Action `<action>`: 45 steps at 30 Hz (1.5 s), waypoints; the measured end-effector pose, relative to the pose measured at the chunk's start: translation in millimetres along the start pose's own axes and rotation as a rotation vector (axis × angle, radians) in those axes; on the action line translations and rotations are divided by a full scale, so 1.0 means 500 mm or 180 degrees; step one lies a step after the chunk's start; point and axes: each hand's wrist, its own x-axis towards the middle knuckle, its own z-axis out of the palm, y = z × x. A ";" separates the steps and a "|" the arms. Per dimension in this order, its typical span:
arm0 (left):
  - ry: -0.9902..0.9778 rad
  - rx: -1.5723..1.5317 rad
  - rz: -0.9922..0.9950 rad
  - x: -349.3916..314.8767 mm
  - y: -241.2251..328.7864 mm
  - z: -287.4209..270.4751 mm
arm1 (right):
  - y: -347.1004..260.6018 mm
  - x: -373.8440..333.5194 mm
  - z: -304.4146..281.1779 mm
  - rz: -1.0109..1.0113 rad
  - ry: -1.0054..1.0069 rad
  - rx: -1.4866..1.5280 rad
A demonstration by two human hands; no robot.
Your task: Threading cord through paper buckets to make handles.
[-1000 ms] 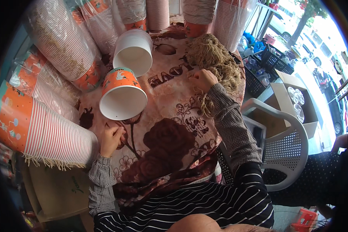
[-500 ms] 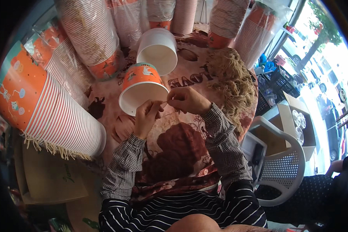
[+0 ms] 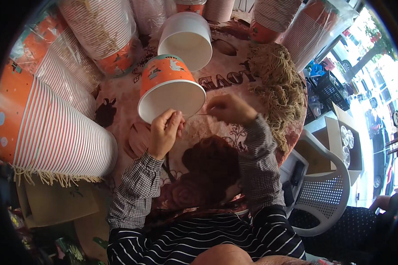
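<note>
Flower-printed and reddish, the counter [image 3: 201, 132] fills the middle of the frame, ringed by tall bucket stacks [image 3: 102, 33] along the top and left. Right of it stand a pale plastic chair [image 3: 320, 207] and an open cardboard box [image 3: 356, 152]. At centre, slightly left, an orange paper bucket [image 3: 164, 73] lies on its side, its white mouth facing the lower edge; a white bucket [image 3: 185, 42] lies just above it. The left hand [image 3: 164, 132] is before the rim, thumb and fingers pinched together; whether they grip a strand is unclear. The right hand [image 3: 230, 109], blurred, hovers just right of the bucket; I cannot tell whether its fingers meet. Tan strings [image 3: 276, 90] lie heaped at upper right.
</note>
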 end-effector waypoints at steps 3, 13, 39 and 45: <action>0.0042 -0.0276 -0.0042 -0.002 0.004 -0.005 | 0.039 -0.040 -0.073 0.0520 0.1909 -0.0334; 0.0110 -0.0538 -0.0119 -0.007 0.002 -0.002 | 0.056 -0.025 -0.058 0.0197 0.1195 0.0010; 0.0211 -0.0493 -0.0263 -0.001 0.000 0.010 | 0.267 -0.095 -0.201 -0.0998 0.4611 0.4473; 0.0210 -0.0432 -0.0345 -0.002 -0.001 -0.002 | 0.183 -0.061 -0.154 -0.0731 0.5071 0.2829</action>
